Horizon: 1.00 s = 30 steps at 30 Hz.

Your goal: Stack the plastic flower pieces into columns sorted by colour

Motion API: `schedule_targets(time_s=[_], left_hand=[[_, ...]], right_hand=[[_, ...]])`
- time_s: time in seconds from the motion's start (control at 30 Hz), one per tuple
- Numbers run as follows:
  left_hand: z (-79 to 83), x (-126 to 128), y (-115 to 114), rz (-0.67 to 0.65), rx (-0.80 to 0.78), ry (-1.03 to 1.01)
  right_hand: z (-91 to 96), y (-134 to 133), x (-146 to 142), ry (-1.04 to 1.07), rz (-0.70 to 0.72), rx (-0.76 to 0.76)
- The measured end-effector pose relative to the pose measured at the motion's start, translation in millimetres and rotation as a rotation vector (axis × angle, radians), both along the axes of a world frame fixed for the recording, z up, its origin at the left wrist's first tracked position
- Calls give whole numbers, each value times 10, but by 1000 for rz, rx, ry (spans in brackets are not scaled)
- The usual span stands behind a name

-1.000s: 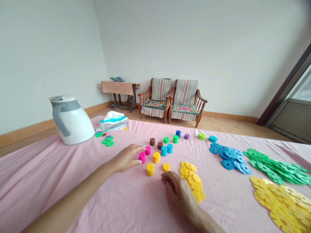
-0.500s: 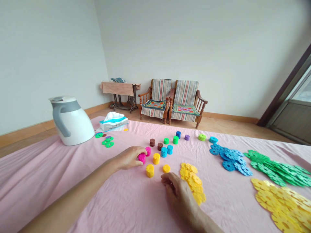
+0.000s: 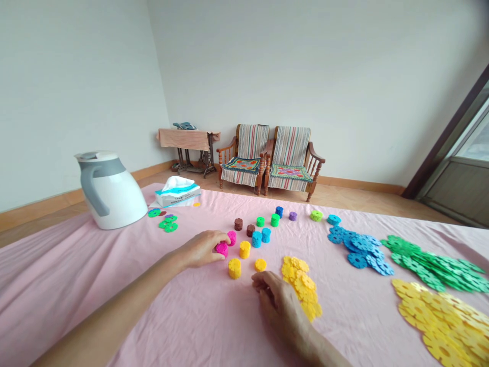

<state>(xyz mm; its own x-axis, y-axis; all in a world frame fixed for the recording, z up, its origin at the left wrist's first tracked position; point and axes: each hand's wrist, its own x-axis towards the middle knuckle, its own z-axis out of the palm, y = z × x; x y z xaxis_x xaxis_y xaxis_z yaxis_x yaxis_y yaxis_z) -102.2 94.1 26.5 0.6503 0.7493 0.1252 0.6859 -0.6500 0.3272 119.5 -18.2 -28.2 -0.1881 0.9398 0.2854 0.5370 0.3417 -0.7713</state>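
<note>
Fingers of our left hand [image 3: 203,248] grip the nearer magenta stack [image 3: 221,250] between thumb and fingertips; the second magenta stack [image 3: 232,238] stands just beyond them. Our right hand [image 3: 281,302] curls its fingers just short of the low yellow stack [image 3: 260,264], with loose yellow discs [image 3: 301,280] to their right; the palm is hidden, so we cannot tell whether it holds anything.

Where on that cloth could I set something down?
The pink cloth is bare between the left forearm and white jug, and between the smaller yellow pile and larger yellow pile. It's crowded by the left hand, among the coloured stacks.
</note>
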Motion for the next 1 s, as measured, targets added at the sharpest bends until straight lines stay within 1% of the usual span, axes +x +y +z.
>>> schedule_targets(time_s=[0.1, 0.17, 0.2, 0.27, 0.3, 0.33, 0.4, 0.47, 0.53, 0.6, 0.67, 0.73, 0.8, 0.87, 0.93, 1.0], left_hand=[[77, 7, -133, 73, 93, -64], [103, 42, -284, 146, 174, -175], [100, 73, -372, 156, 187, -232], [54, 160, -552, 101, 162, -316], [12, 213, -637, 55, 128, -324], [-41, 269, -714, -25, 87, -293], [-167, 376, -836, -131, 55, -237], [-299, 459, -914, -199, 33, -212], [-411, 505, -956, -236, 33, -196], [-490, 513, -974, -246, 47, -193], [-531, 499, -978, -239, 52, -214], [-540, 481, -973, -231, 39, -250], [-531, 471, -961, -239, 16, -283], [-516, 468, -948, -247, -5, -305], [-504, 467, -935, -255, -26, -315], [-497, 461, -926, -260, -44, -318]], right_hand=[[57, 30, 100, 13, 13, 1], [108, 101, 236, 29, -47, 18], [130, 151, 320, 33, -101, 26], [162, 260, 495, 23, -199, 18], [169, 311, 572, 0, -234, 25], [171, 353, 634, -36, -255, 28], [163, 400, 692, -118, -265, 36], [151, 403, 670, -208, -223, 75], [146, 390, 618, -297, -164, 132], [153, 395, 610, -364, -150, 171], [168, 427, 689, -398, -199, 174], [185, 469, 841, -417, -254, 156], [199, 496, 1002, -440, -244, 110], [208, 499, 1112, -450, -183, 23], [204, 492, 1154, -448, -129, -69], [182, 491, 1154, -438, -117, -130]])
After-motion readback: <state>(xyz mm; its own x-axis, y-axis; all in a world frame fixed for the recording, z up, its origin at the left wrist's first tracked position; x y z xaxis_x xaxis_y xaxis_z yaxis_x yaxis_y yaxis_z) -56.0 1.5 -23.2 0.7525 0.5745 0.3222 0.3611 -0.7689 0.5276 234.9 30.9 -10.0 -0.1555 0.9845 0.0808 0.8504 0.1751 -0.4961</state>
